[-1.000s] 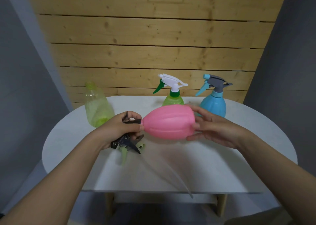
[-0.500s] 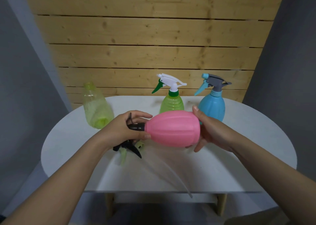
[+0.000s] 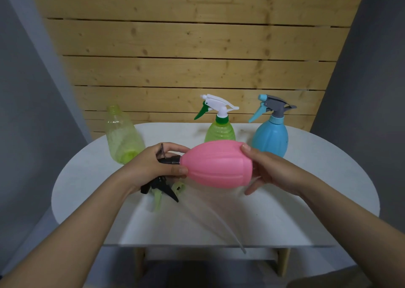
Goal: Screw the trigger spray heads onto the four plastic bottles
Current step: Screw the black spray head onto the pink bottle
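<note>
Above the white desk point(image 3: 306, 200), you hold the pink bottle point(image 3: 219, 167) on its side, clear of the surface, its neck pointing to your left. Your left hand point(image 3: 151, 167) has its grip closed around the black trigger spray head point(image 3: 168, 161) at that neck; the collar meets the bottle mouth, and the black trigger juts out below your palm. Your right hand point(image 3: 269, 169) cups the bottle's base, thumb on top and fingers spread beneath. On the desk below the left hand lies a pale green spray head point(image 3: 157, 200), with a clear dip tube point(image 3: 219, 222) running toward the near edge. At the far left stands a yellow-green bottle point(image 3: 122, 138) without a head. At the back stand a green bottle point(image 3: 220, 132) with a white head and a blue bottle point(image 3: 270, 138) with a grey head, both upright.
</note>
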{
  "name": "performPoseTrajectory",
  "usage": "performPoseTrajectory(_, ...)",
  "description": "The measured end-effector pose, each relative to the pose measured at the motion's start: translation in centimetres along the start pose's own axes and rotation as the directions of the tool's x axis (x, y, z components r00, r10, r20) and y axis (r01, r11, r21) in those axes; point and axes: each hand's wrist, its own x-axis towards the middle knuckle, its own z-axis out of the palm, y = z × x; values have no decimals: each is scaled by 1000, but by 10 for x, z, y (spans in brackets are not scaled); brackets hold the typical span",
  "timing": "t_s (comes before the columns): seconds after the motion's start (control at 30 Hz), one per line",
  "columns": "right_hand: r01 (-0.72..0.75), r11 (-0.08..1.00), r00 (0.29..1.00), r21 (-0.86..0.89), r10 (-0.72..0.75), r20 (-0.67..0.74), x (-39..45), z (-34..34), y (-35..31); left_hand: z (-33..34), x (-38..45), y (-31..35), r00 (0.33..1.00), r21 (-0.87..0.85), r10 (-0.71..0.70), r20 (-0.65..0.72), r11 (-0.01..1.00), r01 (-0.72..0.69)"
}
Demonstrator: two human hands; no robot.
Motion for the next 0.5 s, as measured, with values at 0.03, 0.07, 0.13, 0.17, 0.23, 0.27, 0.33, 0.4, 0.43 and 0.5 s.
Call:
performPoseTrajectory(0.03,28,1000,999,13,-28,-16,2,1,1,0,1,-1,1000,-4,-4,-10,1000,4)
performPoseTrajectory(0.07,60,997,998,42,-59,-27,3,1,1,0,1,-1,1000,-2,-8,-26,1000,8)
performPoseTrajectory(0.13,117,985,993,126,-113,-36,4,2,1,1,2,-1,998,9,-6,-64,1000,6)
performPoseTrajectory(0.17,127,976,992,175,-123,-30,4,1,1,0,2,-1,997,18,-2,-79,1000,3)
performPoseTrajectory(0.23,136,967,989,214,-144,21,2,-1,-1,-1,2,1,997,26,4,-75,1000,-2)
performPoseTrajectory(0.27,137,972,988,189,-148,45,2,-2,-1,-1,1,2,998,25,6,-60,1000,-4)
performPoseTrajectory(0.33,116,986,992,124,-122,41,1,-1,-3,0,0,3,999,26,7,-36,1000,-6)
performPoseTrajectory(0.4,69,996,997,55,-70,16,0,1,-3,2,-1,3,1000,27,4,-25,1000,-3)
performPoseTrajectory(0.43,34,999,999,25,-34,7,0,2,-2,3,-1,3,1000,31,3,-23,1000,-2)
performPoseTrajectory(0.5,-2,1000,1000,26,2,26,0,4,-2,3,-1,4,1000,43,0,-28,999,1)
